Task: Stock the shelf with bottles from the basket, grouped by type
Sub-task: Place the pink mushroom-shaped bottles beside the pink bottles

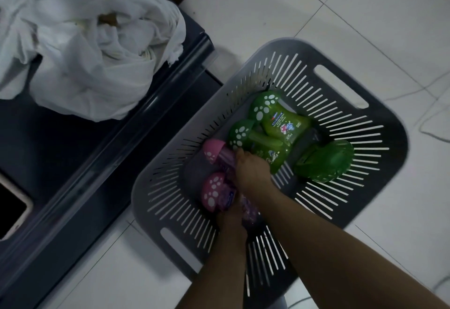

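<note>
A grey slotted basket stands on the tiled floor. Inside lie two green bottles with paw-print caps, a third green bottle at the right, and two pink bottles with mushroom-shaped caps. My right hand reaches into the basket and grips the upper pink bottle by its body. My left hand is lower in the basket and holds the nearer pink bottle; its fingers are mostly hidden behind the bottle and my right forearm.
A dark shelf unit with a raised front rail runs along the left, right beside the basket. A crumpled white cloth lies on it. A phone rests at its left edge. White floor tiles surround the basket.
</note>
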Tool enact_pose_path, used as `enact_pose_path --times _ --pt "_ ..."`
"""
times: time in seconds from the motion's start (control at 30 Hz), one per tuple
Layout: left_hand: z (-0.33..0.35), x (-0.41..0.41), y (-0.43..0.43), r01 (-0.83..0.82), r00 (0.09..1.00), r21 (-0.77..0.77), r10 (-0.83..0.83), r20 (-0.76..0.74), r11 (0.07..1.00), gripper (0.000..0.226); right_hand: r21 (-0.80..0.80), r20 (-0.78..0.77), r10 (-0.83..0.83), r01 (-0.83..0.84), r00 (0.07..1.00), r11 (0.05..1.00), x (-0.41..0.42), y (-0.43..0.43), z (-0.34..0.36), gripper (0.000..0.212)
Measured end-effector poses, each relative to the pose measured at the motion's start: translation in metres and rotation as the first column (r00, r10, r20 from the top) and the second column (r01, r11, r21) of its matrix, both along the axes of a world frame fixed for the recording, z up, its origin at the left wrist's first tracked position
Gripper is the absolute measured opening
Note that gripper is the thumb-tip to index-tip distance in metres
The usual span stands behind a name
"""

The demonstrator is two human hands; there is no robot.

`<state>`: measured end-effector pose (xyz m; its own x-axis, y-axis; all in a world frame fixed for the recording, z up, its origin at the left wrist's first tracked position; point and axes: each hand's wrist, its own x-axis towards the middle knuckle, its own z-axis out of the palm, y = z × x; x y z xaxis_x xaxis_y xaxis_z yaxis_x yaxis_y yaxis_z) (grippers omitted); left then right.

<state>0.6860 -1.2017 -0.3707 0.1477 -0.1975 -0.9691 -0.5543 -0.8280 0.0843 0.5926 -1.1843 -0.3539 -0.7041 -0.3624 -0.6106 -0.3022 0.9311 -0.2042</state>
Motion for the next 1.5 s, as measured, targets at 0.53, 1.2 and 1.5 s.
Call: enact_pose_path --times 0.53,1.2,1.5 --pt "0.133 -0.018 -0.013 0.167 0.971 -0.31 -0.211 -0.112 0.936 0.065 -0.376 0.309 -0.487 0.575 0.817 0.726 -0.015 0.061 0.128 0.066" --pt "0.568 0.03 -0.106 -0.1 0.555 -0.777 -0.613 -0.562 0.621 0.045 -0.927 0.235 -0.137 0.264 0.962 0.266 -0.008 0.026 0.569 0.033" --pt "0.668 0.111 -0.186 -0.277 0.521 -0.847 -0.67 -0.529 0.454 0.035 -0.98 0.154 0.088 0.141 0.984 0.143 0.043 -0.08 0.655 0.037"
